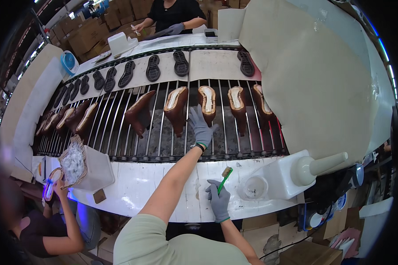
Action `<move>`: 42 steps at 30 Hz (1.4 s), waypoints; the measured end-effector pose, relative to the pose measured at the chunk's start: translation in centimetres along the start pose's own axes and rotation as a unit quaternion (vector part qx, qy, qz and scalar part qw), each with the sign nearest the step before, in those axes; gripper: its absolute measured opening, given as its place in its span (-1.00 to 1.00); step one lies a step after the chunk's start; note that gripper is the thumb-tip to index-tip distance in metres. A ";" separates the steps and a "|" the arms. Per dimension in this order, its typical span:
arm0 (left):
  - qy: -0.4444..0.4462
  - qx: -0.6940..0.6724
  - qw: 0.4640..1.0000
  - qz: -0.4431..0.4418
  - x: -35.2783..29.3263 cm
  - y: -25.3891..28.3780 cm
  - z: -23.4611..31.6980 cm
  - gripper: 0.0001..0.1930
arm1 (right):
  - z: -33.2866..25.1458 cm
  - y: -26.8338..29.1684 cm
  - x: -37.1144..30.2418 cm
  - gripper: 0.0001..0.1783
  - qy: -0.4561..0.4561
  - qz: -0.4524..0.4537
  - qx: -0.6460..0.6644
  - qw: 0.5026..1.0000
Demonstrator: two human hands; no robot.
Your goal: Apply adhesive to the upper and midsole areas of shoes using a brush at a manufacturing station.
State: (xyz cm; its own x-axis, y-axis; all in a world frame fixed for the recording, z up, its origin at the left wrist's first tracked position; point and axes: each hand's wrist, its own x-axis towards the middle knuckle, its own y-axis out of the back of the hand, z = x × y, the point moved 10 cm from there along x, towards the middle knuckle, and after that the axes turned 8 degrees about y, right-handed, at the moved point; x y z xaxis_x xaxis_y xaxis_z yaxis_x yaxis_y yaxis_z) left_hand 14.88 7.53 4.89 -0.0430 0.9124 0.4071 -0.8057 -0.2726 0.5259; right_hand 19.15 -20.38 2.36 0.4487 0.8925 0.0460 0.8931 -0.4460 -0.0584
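Observation:
My left hand (202,130), in a grey glove, reaches over the metal roller rack with its fingers spread. Its fingertips lie beside a brown boot upper (207,100) resting sole side up, its pale bottom showing; whether they touch it I cannot tell. Another brown boot upper (176,106) lies just left of the hand. Low on the right, my gloved right hand (219,201) is closed around a green-handled brush (225,177), its tan bristles pointing up. A clear cup (255,187) stands to the right of that brush.
Black shoe soles (153,68) line the far white strip. A white bottle with a long spout (296,172) stands at right, under a large beige panel (314,79). A white bin (95,168) sits left. One person (174,17) works opposite, another (44,221) at lower left.

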 end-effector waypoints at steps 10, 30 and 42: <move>0.101 -0.121 0.988 -0.001 3.6 3.0 -0.5 -0.35 | 0.2 -0.2 0.3 -0.76 0.009 -0.018 -0.014 1.000; -0.106 0.074 0.934 -0.333 -17.1 25.3 5.5 -0.20 | -0.8 1.9 0.3 -0.66 0.051 0.108 0.017 0.993; 0.393 0.231 0.890 0.017 6.8 22.8 -23.8 -0.08 | -1.0 0.8 0.4 -0.67 0.041 0.085 -0.016 0.995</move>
State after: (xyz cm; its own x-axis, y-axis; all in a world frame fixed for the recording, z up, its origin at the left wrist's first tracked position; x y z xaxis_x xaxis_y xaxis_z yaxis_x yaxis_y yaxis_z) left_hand -17.82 14.84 1.83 -0.6081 0.7841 -0.1238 -0.4752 -0.2346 0.8480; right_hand 20.08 -20.42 3.34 0.5929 0.7964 0.1187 0.8043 -0.5928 -0.0408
